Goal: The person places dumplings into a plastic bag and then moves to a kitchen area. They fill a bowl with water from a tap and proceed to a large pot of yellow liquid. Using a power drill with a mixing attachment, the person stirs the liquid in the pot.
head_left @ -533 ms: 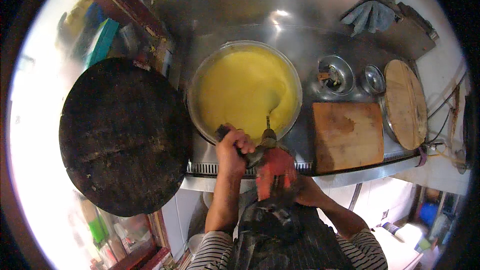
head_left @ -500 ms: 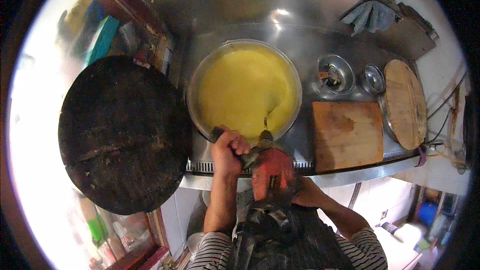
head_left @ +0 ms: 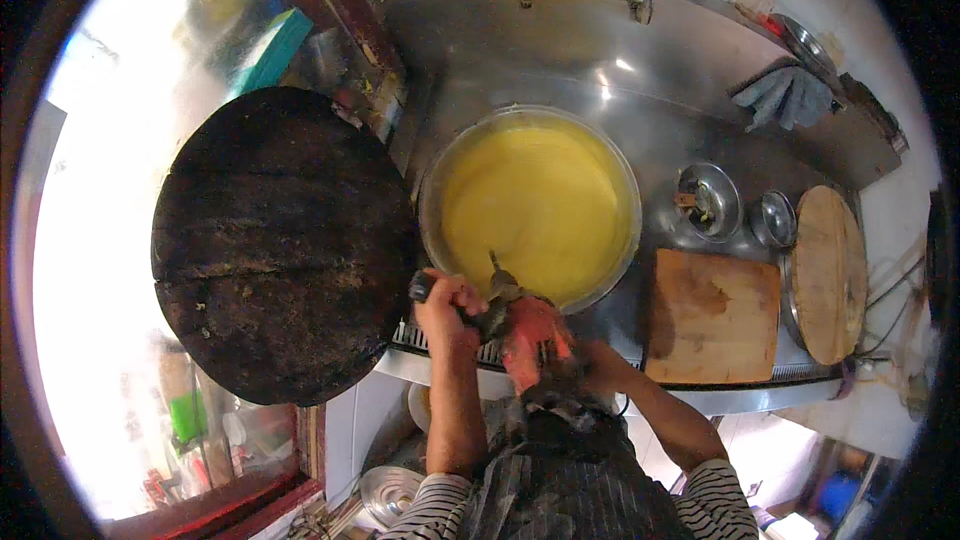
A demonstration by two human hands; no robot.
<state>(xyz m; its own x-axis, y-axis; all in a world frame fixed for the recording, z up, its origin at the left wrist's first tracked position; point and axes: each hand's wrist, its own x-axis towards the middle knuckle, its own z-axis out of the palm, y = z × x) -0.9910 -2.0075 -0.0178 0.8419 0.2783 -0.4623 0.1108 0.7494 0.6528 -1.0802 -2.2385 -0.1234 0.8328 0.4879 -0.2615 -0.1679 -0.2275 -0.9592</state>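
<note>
A big round metal pot [head_left: 632, 240] holds smooth yellow liquid [head_left: 540, 190]. Over its near rim I hold a worn red and black power drill [head_left: 538, 338], its chuck and shaft slanting down into the liquid at the lower left; whatever is on the shaft's end is under the surface. My left hand [head_left: 450, 302] is wrapped round the drill's black side handle. My right hand [head_left: 600, 370] is at the rear of the drill body, closed around its back grip, with most of the fingers hidden by the tool.
Left of the pot stands a large dark round wooden lid [head_left: 280, 250]. To the right are a wooden cutting board [head_left: 715, 315], a steel bowl with utensils [head_left: 712, 202], a smaller steel bowl [head_left: 772, 218] and a round wooden board [head_left: 830, 275]. A grey cloth [head_left: 785, 98] hangs at the back right.
The drill has swung from the pot's right side toward its lower left, shaft still in the liquid. My view has shifted, so the surroundings sit farther right. Both hands keep their hold.
</note>
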